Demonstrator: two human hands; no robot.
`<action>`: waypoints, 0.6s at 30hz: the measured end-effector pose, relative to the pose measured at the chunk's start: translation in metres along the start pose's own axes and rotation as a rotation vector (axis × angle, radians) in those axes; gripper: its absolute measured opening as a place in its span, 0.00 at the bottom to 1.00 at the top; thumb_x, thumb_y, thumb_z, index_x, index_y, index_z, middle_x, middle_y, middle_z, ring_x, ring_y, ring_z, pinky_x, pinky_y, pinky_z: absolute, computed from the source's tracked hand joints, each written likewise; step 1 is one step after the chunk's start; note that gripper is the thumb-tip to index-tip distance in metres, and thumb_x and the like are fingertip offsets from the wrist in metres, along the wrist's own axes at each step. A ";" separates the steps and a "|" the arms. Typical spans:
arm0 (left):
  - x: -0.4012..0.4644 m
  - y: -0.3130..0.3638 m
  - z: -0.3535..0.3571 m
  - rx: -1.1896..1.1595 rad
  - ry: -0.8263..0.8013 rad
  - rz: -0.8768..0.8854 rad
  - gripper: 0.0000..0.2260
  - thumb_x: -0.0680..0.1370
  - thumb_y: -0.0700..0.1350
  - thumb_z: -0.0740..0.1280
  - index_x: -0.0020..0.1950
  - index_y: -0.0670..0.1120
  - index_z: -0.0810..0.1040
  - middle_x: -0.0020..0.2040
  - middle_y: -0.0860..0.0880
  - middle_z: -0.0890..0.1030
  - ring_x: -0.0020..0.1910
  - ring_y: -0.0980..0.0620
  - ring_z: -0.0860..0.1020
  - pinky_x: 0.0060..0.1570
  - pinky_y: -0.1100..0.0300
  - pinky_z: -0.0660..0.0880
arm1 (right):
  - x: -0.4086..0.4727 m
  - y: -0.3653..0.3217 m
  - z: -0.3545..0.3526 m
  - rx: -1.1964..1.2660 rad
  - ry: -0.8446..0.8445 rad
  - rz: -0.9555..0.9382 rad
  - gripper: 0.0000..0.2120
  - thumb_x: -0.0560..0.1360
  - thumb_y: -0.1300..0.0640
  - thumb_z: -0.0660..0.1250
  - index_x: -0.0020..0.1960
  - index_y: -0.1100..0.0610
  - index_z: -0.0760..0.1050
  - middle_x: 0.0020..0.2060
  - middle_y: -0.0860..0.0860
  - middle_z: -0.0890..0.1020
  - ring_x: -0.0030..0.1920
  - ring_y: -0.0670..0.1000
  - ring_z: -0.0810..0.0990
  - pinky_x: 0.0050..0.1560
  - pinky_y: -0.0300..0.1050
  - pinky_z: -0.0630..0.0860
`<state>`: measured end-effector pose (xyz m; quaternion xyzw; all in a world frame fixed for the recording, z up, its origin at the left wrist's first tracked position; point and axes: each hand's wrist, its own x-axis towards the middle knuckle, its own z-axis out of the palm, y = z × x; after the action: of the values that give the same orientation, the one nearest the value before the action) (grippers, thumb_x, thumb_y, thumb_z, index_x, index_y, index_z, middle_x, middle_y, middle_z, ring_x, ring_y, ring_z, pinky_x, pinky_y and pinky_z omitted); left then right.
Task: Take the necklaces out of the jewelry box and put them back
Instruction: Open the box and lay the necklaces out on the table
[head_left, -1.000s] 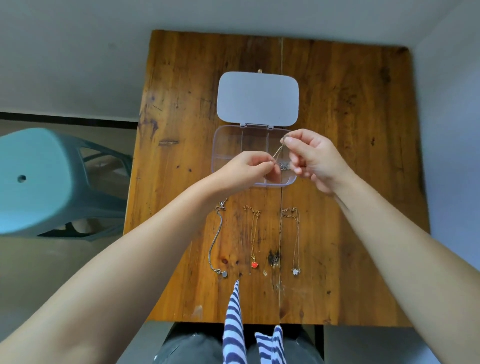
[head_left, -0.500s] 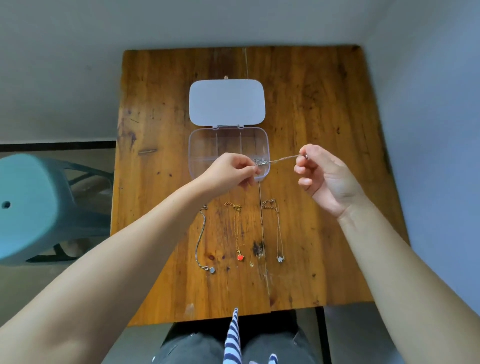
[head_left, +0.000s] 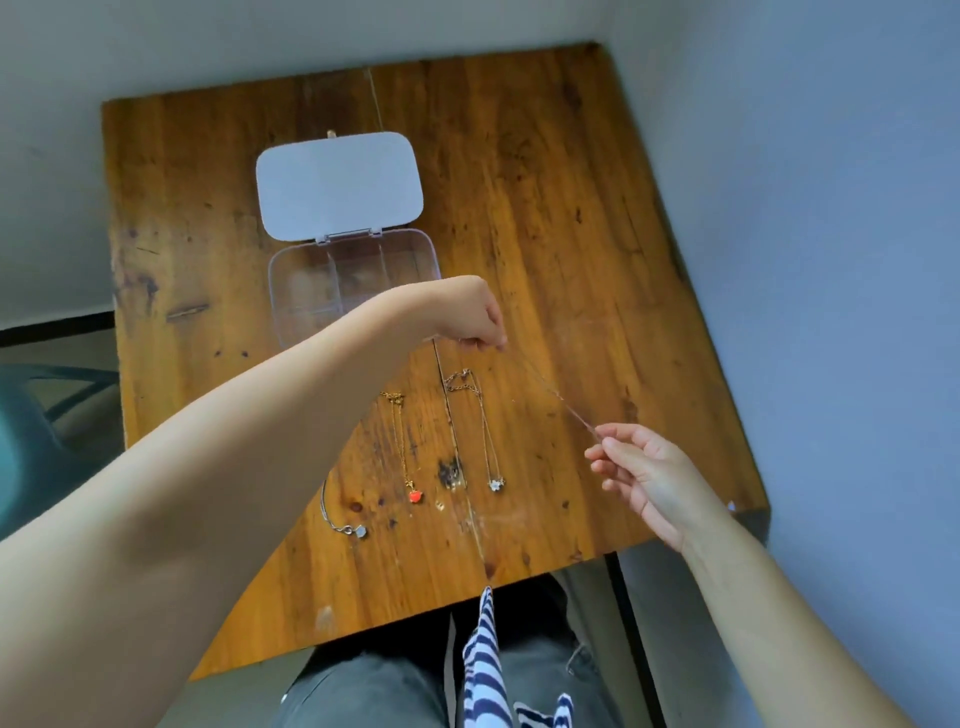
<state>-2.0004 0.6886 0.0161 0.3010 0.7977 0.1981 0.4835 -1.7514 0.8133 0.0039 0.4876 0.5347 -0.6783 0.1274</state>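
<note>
A thin silver chain necklace (head_left: 545, 387), stretched taut in the air above the bench (head_left: 571, 208), with one end in each grip. Its long axis runs on a diagonal, from the left hand (head_left: 470, 317) at the far end down and rightward to the right hand (head_left: 641, 467) at the near end. The left grip pinches the far end between curled fingertips; the right grip pinches the near end between thumb and forefinger, the remaining fingers loosely curled. The chain itself is blurred and faint along its middle.

Below and to the left of the left grip, three more necklaces lie flat on the wood, each running roughly lengthwise toward the person: a silver one with a pale flower pendant (head_left: 491, 431) nearest the stretched chain, a gold one with a red pendant (head_left: 402, 447) beside it, and a silver one with a round pendant (head_left: 343, 522) partly hidden under the left forearm.

Behind the left grip stands the clear jewelry box (head_left: 358, 280), compartments visible, its white lid (head_left: 340, 184) laid open flat beyond it.
</note>
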 end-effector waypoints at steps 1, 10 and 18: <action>0.005 0.004 0.002 0.035 0.020 0.004 0.08 0.75 0.43 0.67 0.38 0.46 0.83 0.29 0.52 0.78 0.30 0.56 0.74 0.41 0.62 0.74 | 0.000 0.010 0.002 -0.010 0.015 0.026 0.06 0.78 0.62 0.64 0.52 0.56 0.78 0.42 0.53 0.85 0.41 0.49 0.83 0.36 0.39 0.79; 0.038 0.015 0.044 -0.116 0.251 -0.040 0.08 0.77 0.39 0.64 0.48 0.39 0.82 0.40 0.44 0.83 0.34 0.52 0.79 0.42 0.61 0.77 | 0.014 0.063 0.042 -0.151 0.105 0.051 0.03 0.79 0.57 0.62 0.49 0.55 0.74 0.40 0.49 0.85 0.31 0.46 0.83 0.28 0.37 0.77; 0.052 0.006 0.073 0.183 0.409 -0.026 0.08 0.78 0.37 0.59 0.47 0.42 0.77 0.46 0.44 0.81 0.44 0.44 0.78 0.37 0.56 0.73 | 0.021 0.070 0.048 -0.343 0.166 -0.042 0.04 0.79 0.54 0.62 0.48 0.54 0.70 0.35 0.49 0.83 0.23 0.44 0.79 0.24 0.33 0.73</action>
<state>-1.9515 0.7298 -0.0471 0.2871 0.8976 0.1756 0.2849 -1.7379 0.7523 -0.0572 0.5016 0.6612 -0.5373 0.1501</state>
